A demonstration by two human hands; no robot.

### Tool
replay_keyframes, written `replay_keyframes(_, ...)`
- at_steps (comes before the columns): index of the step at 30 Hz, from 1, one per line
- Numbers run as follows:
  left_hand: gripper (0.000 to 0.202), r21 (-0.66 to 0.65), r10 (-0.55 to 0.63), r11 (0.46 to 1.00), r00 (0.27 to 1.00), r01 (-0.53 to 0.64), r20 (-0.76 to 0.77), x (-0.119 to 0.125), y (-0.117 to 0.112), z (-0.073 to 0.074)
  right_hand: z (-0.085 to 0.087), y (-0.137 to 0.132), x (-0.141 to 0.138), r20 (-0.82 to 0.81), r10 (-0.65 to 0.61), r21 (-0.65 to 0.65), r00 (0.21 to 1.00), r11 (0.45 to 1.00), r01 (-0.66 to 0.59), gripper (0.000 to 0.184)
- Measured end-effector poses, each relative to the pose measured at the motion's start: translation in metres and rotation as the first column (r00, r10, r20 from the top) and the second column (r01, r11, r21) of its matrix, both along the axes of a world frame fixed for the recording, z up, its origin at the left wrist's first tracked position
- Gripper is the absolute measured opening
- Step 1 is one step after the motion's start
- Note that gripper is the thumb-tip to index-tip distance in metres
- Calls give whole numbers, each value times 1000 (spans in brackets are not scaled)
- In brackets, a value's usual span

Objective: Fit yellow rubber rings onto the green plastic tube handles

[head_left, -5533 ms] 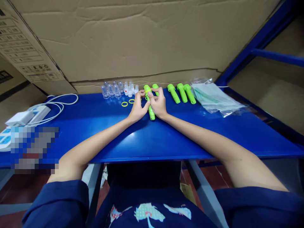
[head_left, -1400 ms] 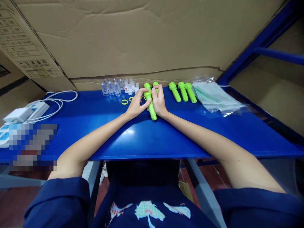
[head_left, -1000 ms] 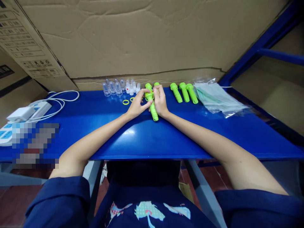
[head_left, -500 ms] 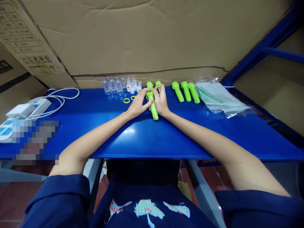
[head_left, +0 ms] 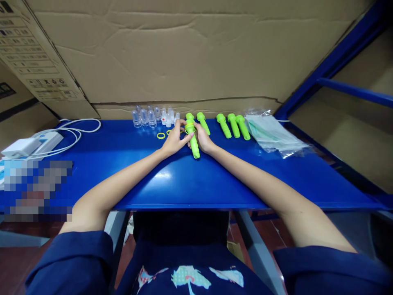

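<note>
A bright green flashlight-shaped casing (head_left: 194, 148) is held between my two hands above the blue table, its narrow end tilted toward me. My left hand (head_left: 174, 141) pinches its wide head from the left, thumb across the body. On the other side, my right hand (head_left: 203, 138) has its fingers curled at the head. A yellowish ring (head_left: 190, 125) shows around that head. Yellow-green rings (head_left: 161, 135) lie left of my left hand, partly hidden by it. Behind my hands are two more green casings, one of them (head_left: 202, 121) just beyond my right fingers.
Clear plastic domes (head_left: 144, 118) and small white-based pieces (head_left: 168, 119) stand at the back left. Several green casings (head_left: 233, 125) lie to the right, beside a plastic bag (head_left: 274, 131). A power strip (head_left: 50, 141) with white cables sits far left. Cardboard (head_left: 184, 61) walls the back.
The view has shifted slightly. My fingers have moved at the casing's head, where a yellowish ring now shows clearly. Both hands stay on the casing.
</note>
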State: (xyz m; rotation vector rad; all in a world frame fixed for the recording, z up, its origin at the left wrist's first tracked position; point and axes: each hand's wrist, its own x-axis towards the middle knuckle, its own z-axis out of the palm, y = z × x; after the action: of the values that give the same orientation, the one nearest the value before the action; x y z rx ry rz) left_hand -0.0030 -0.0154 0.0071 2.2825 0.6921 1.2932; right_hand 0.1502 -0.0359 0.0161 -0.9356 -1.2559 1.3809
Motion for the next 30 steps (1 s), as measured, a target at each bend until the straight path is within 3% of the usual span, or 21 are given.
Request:
replay_keyframes(6, 39, 22, 16, 1000, 1000, -16, -1, 1, 1, 0, 16, -4, 2, -157, 43, -137, 987, 988, -65, 35)
replay_keyframes(12, 45, 31, 26, 999, 1000, -26, -9, 2, 0, 0, 15, -3, 4, -119, 97, -108, 988, 988, -110, 43)
replay_keyframes(22, 35, 19, -23, 1000, 1000, 23, -20, 3, -1, 0, 12, 6, 15, -174, 218, -98, 960, 966, -237, 37)
replay_keyframes(30, 37, 18, -26, 999, 999, 26, -22, 4, 0, -1, 15, 1, 11, -221, 154, -134, 963, 973, -187, 38)
